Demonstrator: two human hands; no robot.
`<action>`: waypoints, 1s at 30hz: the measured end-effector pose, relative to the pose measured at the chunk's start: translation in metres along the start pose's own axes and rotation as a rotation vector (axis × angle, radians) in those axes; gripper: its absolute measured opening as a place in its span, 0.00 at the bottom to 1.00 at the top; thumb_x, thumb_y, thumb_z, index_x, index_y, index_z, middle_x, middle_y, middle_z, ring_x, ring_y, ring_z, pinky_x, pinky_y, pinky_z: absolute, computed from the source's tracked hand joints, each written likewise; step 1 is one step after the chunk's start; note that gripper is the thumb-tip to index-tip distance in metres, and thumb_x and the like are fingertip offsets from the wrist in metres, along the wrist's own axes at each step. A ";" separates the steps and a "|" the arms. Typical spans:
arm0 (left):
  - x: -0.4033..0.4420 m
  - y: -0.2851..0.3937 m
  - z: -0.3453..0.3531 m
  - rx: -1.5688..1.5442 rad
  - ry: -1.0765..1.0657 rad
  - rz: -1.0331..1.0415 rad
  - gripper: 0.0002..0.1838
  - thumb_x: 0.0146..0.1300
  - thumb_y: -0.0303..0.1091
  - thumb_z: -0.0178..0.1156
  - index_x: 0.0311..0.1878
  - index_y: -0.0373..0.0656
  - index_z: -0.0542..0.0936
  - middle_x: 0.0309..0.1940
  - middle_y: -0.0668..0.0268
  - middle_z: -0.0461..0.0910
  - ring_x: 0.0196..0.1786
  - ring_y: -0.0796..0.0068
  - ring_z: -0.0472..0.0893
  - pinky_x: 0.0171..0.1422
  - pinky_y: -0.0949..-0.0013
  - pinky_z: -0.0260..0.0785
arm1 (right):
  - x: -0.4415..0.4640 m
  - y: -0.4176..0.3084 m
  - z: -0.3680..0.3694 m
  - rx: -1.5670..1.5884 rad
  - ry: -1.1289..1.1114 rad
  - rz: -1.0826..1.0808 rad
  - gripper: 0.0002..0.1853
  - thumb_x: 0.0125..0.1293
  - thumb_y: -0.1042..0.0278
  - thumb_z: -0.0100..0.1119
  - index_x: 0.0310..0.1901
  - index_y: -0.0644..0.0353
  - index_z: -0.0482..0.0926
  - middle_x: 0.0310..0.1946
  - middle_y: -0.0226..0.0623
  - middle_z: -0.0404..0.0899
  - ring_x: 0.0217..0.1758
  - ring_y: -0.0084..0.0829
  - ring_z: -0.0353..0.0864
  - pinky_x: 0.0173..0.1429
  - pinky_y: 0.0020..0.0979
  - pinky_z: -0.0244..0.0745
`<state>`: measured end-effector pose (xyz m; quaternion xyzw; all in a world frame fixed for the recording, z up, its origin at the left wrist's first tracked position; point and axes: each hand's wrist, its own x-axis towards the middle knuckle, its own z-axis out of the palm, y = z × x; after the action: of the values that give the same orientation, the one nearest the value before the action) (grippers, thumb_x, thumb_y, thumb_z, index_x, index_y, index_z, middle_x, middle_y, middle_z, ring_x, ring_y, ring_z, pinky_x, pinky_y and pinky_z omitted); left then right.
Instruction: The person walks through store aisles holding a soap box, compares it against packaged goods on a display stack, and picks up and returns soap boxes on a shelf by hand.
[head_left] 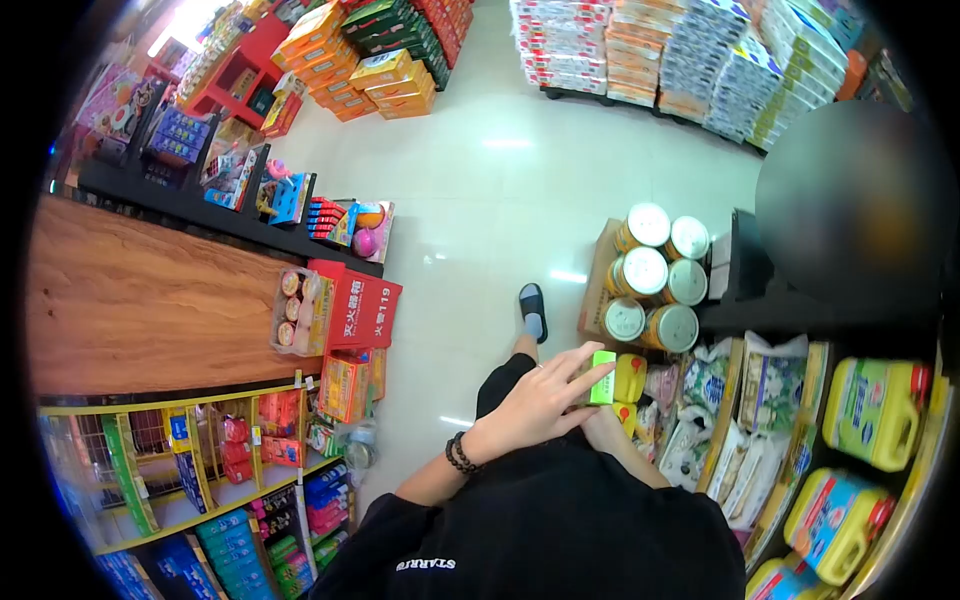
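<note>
A small green and white box (602, 377) is held in front of the person's dark shirt. My left hand (535, 402), with a beaded bracelet at the wrist, has its fingers against the box from the left side. My right hand (605, 430) is just below the box, its fingers partly hidden behind the box and the other hand. Just right of the box are yellow containers (629, 378) on a shelf.
Several round tins (643, 270) stand in a cardboard box ahead on the right. Shelves with yellow jugs (868, 412) line the right. On the left are a wooden counter (150, 300) and a red box (358, 308). Stacked packs (560, 45) stand at the far side.
</note>
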<state>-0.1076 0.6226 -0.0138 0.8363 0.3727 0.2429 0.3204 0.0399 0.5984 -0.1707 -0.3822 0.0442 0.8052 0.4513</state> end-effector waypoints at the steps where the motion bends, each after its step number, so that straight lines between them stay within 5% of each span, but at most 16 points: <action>1: 0.010 -0.012 -0.004 -0.012 0.002 0.003 0.39 0.56 0.34 0.73 0.73 0.46 0.70 0.70 0.53 0.68 0.64 0.53 0.77 0.64 0.56 0.74 | 0.012 -0.006 0.005 -0.002 0.004 0.006 0.16 0.81 0.55 0.44 0.59 0.53 0.73 0.51 0.33 0.78 0.53 0.29 0.79 0.52 0.34 0.78; 22: 0.267 -0.200 -0.135 -0.055 -0.091 0.230 0.36 0.55 0.37 0.73 0.68 0.47 0.74 0.65 0.52 0.72 0.62 0.50 0.77 0.66 0.53 0.71 | 0.214 -0.185 0.131 0.136 0.019 -0.247 0.15 0.80 0.55 0.45 0.52 0.52 0.79 0.43 0.32 0.82 0.44 0.29 0.84 0.43 0.33 0.82; 30: 0.324 -0.252 -0.180 -0.031 -0.076 0.115 0.31 0.58 0.39 0.73 0.65 0.46 0.76 0.64 0.52 0.74 0.61 0.49 0.78 0.66 0.54 0.72 | 0.302 -0.234 0.186 0.093 0.017 -0.115 0.14 0.80 0.58 0.43 0.53 0.54 0.77 0.42 0.33 0.82 0.42 0.30 0.85 0.44 0.35 0.83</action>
<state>-0.1459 1.0692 -0.0183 0.8598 0.3078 0.2346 0.3329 0.0200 1.0227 -0.1742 -0.3694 0.0633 0.7719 0.5135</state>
